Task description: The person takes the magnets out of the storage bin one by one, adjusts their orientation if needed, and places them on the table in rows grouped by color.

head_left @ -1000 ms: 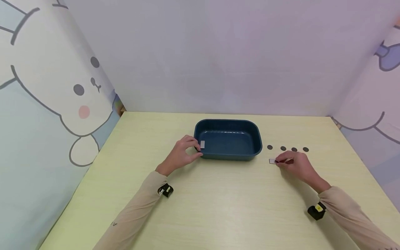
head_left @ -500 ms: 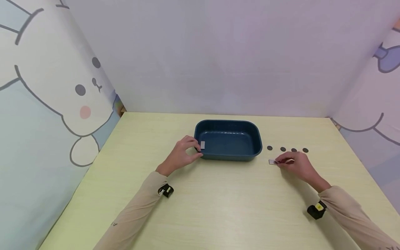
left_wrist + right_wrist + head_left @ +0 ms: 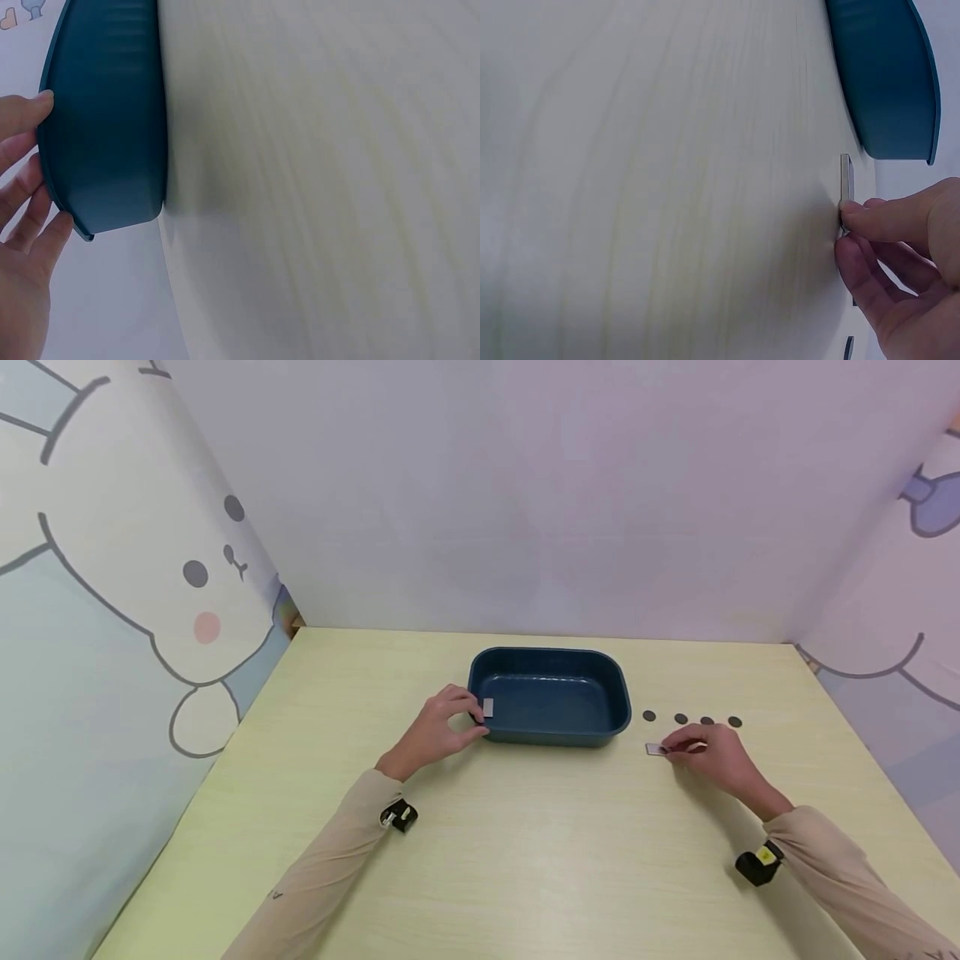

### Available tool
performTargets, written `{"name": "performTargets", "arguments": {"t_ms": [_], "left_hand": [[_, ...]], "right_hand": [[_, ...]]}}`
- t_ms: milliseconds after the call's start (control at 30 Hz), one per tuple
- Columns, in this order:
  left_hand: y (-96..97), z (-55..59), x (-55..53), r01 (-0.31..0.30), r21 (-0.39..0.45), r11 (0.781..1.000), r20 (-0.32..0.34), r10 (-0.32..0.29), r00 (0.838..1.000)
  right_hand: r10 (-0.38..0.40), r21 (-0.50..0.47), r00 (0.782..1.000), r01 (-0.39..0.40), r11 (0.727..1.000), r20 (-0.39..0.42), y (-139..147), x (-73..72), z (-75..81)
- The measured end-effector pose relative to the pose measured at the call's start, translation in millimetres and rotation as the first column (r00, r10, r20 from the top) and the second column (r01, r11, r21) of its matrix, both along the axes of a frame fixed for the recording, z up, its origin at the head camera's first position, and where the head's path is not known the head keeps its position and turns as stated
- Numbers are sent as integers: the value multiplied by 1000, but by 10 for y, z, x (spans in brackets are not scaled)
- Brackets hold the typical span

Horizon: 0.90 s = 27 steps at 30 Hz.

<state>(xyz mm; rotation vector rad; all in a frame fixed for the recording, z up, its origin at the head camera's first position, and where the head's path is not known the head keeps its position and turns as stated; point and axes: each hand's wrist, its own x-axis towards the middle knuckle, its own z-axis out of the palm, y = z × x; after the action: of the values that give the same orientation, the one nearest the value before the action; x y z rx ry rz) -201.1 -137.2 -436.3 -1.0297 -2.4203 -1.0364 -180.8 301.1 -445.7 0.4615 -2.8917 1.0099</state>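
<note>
A dark blue plastic tray (image 3: 555, 702) with rounded corners stands on the table. My left hand (image 3: 437, 729) grips its left front corner; in the left wrist view, fingers and thumb lie along the tray's rim (image 3: 67, 214). A small pale rectangular piece (image 3: 488, 707) lies in the tray, just past those fingers. To the right of the tray my right hand (image 3: 712, 760) pinches the right end of a thin, flat rectangular piece (image 3: 655, 749), which is low at the table surface. Seen from the right wrist, this piece (image 3: 847, 176) shows a metallic edge, its near end hidden by the fingertips.
Several dark round discs, among them one disc (image 3: 649, 716) nearest the tray, form a row behind my right hand. The light wood table (image 3: 540, 843) ends at a pale back wall (image 3: 525, 502). A printed cartoon panel (image 3: 97, 652) stands at the left.
</note>
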Motion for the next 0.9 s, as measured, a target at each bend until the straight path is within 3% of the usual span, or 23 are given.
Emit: {"name": "performTargets", "arguments": {"t_ms": [367, 567, 900], "left_hand": [[10, 13, 1, -4, 4, 1000, 26, 4, 1000], [5, 9, 2, 0, 9, 1000, 21, 0, 1000], [0, 20, 3, -12, 0, 1000, 30, 12, 999]], "right_hand": [[-41, -65, 999, 41, 997, -1, 34, 12, 87], [-66, -120, 997, 72, 990, 47, 46, -6, 166], [-45, -276, 992, 75, 958, 115, -14, -35, 281]]}}
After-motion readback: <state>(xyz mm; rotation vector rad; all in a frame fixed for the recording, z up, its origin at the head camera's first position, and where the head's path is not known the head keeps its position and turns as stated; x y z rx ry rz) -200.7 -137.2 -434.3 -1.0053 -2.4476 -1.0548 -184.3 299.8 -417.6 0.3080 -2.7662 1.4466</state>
